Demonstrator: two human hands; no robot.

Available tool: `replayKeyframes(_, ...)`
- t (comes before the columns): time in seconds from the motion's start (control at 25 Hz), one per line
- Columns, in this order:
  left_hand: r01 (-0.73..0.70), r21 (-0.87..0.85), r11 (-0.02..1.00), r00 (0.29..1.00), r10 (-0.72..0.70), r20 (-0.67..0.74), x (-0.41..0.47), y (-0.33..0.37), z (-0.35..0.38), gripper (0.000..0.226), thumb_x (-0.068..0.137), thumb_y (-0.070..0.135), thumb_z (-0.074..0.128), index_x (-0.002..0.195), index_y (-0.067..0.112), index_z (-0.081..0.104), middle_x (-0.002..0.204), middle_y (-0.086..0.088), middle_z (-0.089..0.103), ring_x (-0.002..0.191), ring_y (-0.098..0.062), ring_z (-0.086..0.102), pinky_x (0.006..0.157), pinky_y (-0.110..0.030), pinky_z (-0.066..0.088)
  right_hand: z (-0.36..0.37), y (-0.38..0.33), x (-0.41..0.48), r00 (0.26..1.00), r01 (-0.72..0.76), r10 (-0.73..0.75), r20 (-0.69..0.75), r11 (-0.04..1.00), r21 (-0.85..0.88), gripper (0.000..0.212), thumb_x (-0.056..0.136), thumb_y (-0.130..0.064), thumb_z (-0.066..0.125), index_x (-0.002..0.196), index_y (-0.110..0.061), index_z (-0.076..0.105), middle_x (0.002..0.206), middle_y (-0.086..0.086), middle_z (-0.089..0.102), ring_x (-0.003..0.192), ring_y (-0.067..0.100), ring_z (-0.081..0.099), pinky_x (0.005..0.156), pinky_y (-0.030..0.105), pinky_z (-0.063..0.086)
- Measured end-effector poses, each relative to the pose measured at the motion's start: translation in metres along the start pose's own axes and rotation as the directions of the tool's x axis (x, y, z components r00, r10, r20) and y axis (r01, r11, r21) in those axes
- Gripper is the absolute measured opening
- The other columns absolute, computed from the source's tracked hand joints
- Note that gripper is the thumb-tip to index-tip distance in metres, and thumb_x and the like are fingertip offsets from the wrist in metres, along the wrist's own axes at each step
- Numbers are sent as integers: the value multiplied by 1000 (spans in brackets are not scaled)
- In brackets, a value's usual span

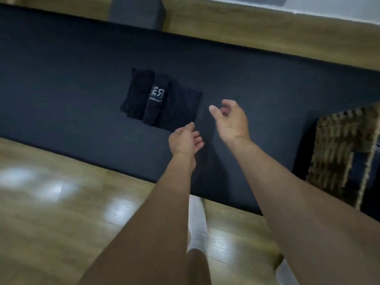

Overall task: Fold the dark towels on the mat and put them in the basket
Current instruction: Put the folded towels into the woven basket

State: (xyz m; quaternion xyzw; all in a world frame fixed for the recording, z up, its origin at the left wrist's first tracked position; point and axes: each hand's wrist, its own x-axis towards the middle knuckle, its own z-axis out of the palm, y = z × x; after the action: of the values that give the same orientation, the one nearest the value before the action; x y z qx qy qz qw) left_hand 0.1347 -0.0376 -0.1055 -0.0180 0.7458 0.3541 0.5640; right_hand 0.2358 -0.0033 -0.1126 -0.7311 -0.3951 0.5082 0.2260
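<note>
A dark towel with white lettering lies folded into a small bundle on the dark mat, left of centre. My left hand hovers just off the towel's near right corner, fingers loosely curled, holding nothing. My right hand hangs above the mat a little to the right of the towel, thumb and fingers apart, also empty. A woven basket stands at the mat's right end; something dark shows inside it.
A dark grey block sits on the wooden floor beyond the mat's far edge. Glossy wooden floor runs along the near side. My leg in a white sock stands by the mat's near edge.
</note>
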Motion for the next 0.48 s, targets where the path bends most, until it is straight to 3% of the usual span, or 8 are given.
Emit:
replayKeyframes(0.12, -114, 191, 975, 985, 136, -109, 59, 27, -39, 11, 95, 23, 61, 99, 13, 64, 89, -5, 64, 84, -20, 62, 80, -37, 60, 65, -5, 20, 996, -25, 27, 84, 999, -23, 51, 95, -40, 59, 139, -17, 48, 129, 1, 58, 118, 15, 55, 91, 20, 39)
replayKeyframes(0.2, -185, 358, 915, 956, 252, -148, 98, 37, -55, 20, 93, 28, 62, 107, 14, 65, 104, -6, 67, 94, -24, 65, 87, -39, 58, 103, -10, 36, 989, -19, 22, 144, 1000, -23, 52, 95, -41, 60, 139, -16, 48, 130, 2, 58, 118, 15, 55, 94, 21, 40)
replayKeyframes(0.28, -219, 509, 833, 925, 343, -164, 133, 42, -68, 30, 94, 29, 60, 119, 13, 62, 121, -8, 62, 104, -24, 63, 95, -32, 52, 137, -15, 57, 985, 2, 4, 174, 999, -34, 52, 94, -40, 61, 139, -16, 48, 128, 2, 59, 117, 15, 55, 98, 23, 43)
replayKeyframes(0.4, -219, 670, 709, 893, 422, -155, 169, 43, -78, 36, 99, 26, 56, 130, 10, 57, 131, -9, 57, 115, -23, 58, 93, -30, 48, 177, -24, 89, 979, 81, -62, 194, 993, -89, 48, 94, -34, 62, 138, -19, 49, 123, -1, 59, 111, 13, 56, 95, 22, 44)
replayKeyframes(0.48, -236, 741, 629, 876, 467, -117, 179, 40, -80, 33, 99, 23, 56, 130, 11, 54, 131, -8, 56, 113, -24, 57, 83, -30, 44, 193, -27, 107, 966, 211, -174, 190, 957, -200, 43, 95, -26, 63, 136, -23, 52, 127, 1, 54, 110, 12, 55, 95, 20, 42)
